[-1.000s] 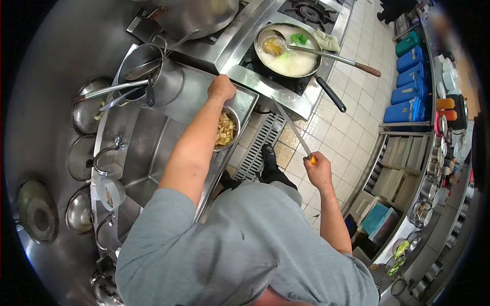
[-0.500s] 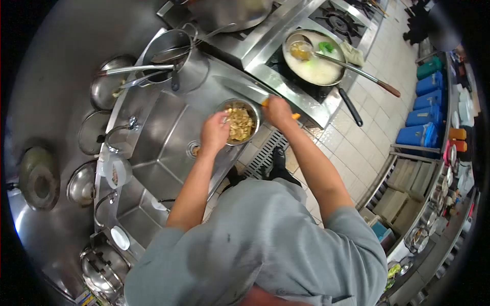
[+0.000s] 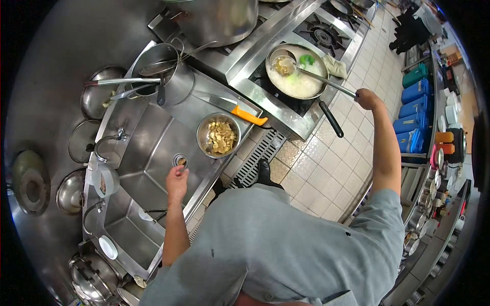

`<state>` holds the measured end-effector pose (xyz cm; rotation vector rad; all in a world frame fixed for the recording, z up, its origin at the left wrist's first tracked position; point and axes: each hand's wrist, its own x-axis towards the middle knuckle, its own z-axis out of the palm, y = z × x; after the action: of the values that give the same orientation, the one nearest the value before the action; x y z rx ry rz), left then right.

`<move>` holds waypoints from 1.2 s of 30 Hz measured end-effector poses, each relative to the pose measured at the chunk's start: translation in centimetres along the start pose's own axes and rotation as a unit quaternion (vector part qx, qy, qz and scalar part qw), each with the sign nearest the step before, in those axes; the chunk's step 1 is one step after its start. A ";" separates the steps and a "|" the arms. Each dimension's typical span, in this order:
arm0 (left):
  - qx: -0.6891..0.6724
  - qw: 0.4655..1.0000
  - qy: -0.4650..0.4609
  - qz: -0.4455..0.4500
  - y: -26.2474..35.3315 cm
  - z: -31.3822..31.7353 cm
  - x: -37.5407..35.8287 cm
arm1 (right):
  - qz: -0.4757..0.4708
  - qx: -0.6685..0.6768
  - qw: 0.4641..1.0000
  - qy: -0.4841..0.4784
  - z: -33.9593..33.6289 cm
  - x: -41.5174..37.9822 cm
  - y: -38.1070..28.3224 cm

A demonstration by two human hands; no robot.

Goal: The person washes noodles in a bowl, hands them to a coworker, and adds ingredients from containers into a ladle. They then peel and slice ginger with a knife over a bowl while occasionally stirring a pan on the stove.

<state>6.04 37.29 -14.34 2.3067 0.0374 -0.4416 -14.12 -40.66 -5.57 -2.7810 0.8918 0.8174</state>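
My right hand (image 3: 367,99) is closed round the handle of a long ladle (image 3: 326,80), whose bowl rests in a pan (image 3: 311,92) of pale bubbling liquid with something green in it. Over the sink's front part, near the drain, my left hand (image 3: 177,184) has its fingers drawn together; what they hold, if anything, is too small to name. A metal bowl of chopped yellowish pieces (image 3: 221,137) stands on the steel counter. Behind it lies a knife with an orange handle (image 3: 249,116), touched by neither hand.
A large pot (image 3: 219,23) stands at the top, beside an unlit burner (image 3: 322,34). The pan's black handle (image 3: 332,120) juts out over the tiled floor. Strainers and utensils lie across a tall metal pot (image 3: 178,89). Blue bins (image 3: 414,107) line the right side.
My right hand has left the knife on the counter and taken hold of the ladle handle. My left hand has moved away from the bowl, back over the sink.
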 end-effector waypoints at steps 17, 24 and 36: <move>0.021 0.991 -0.091 0.097 5.6 2.9 2.2 | 0.109 0.187 0.956 0.200 8.0 -16.2 -13.3; 0.068 0.986 -0.108 0.110 5.1 4.0 2.3 | 0.100 0.112 0.951 0.270 7.7 -11.3 -8.5; 0.016 0.987 -0.152 0.041 4.3 6.2 1.4 | 0.091 0.195 0.959 0.186 8.1 -7.1 -5.4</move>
<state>6.15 29.80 -15.77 2.2375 -0.2162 -0.7506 -19.63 -30.52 -9.02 -2.5559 1.2267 0.1018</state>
